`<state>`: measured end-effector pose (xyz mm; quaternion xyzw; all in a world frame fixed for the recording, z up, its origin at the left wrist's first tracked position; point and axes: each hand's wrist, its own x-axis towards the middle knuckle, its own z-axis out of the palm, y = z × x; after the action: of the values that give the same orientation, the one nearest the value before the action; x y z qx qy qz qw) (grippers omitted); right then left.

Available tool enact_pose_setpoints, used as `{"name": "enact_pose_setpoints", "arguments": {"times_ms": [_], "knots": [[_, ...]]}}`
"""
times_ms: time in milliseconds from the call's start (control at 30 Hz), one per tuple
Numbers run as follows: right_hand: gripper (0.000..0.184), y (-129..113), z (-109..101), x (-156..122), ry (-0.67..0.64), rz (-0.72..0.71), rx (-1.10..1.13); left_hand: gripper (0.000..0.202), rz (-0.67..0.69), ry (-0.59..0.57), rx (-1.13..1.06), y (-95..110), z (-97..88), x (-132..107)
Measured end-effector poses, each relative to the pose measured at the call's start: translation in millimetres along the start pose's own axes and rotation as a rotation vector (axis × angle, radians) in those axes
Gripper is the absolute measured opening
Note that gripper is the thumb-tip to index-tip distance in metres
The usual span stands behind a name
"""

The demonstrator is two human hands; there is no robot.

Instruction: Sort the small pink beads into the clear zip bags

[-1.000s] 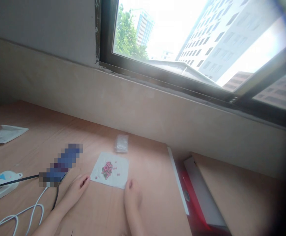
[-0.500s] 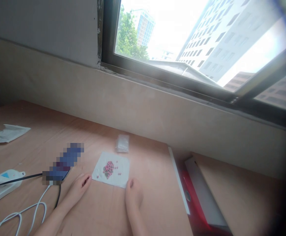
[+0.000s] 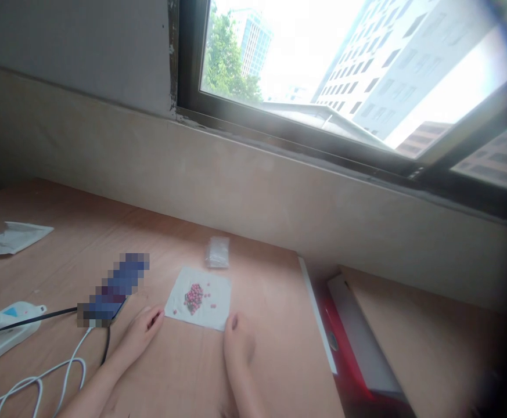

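Observation:
A white paper sheet [image 3: 218,290] lies flat on the table, bearing a small heap of pink beads or pellets [image 3: 194,299] with several loose ones around it. My left hand [image 3: 144,328] rests at the sheet's lower left corner, its fingers curled in loosely. At the lower right corner my right hand [image 3: 238,339] lies in a loose fist. A dark gap shows between thumb and finger of each hand, with nothing visible in it. Both hands are right at the sheet's edge; whether they touch it I cannot tell. Most fingertips are hidden.
Behind the sheet lies a small clear plastic bag [image 3: 217,253]. A phone-like device [image 3: 118,287], blurred out, has cables [image 3: 72,360] at its near end. Further left are a white plastic case [image 3: 13,328] and a torn white packet [image 3: 15,238]. A red object [image 3: 342,342] stands beyond the table's right edge.
The view has shifted very slightly. Both hands keep their places beside the sheet, and the pink pieces lie as before.

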<state>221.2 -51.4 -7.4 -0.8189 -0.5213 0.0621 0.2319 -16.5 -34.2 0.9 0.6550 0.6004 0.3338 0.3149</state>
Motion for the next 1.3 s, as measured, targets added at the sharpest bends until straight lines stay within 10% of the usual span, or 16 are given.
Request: {"name": "enact_pose_setpoints", "arguments": {"times_ms": [1300], "knots": [[0.031,4,-4,5,-0.11,0.113,0.278,0.028,-0.125,-0.105,0.071,-4,-5.1,11]]}}
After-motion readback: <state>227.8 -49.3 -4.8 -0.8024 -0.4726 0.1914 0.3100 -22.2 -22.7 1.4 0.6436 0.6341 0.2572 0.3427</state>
